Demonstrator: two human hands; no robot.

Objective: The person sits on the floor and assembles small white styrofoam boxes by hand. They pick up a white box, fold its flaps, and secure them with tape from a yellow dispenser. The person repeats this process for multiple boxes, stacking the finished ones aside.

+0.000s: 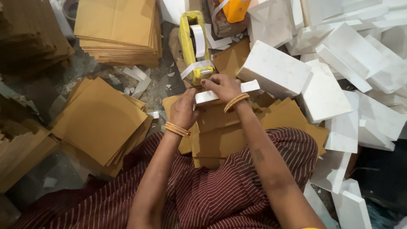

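Littered floor; left hand (183,111), right hand (221,86) both curled, gripping white slab (227,91).

White slabs (275,70) crowd the right, cardboard stacks (99,121) the left; bare floor (159,82) between, seemingly passable.

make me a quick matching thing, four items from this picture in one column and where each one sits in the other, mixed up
Things:
1. yellow tape dispenser
2. tall stack of brown cardboard sheets
3. heap of white blocks
4. white strip

Places:
A. far right side
B. under both hands
C. top left
D. just beyond the hands, top centre

Pairs: 1-D, 2-C, 3-A, 4-B
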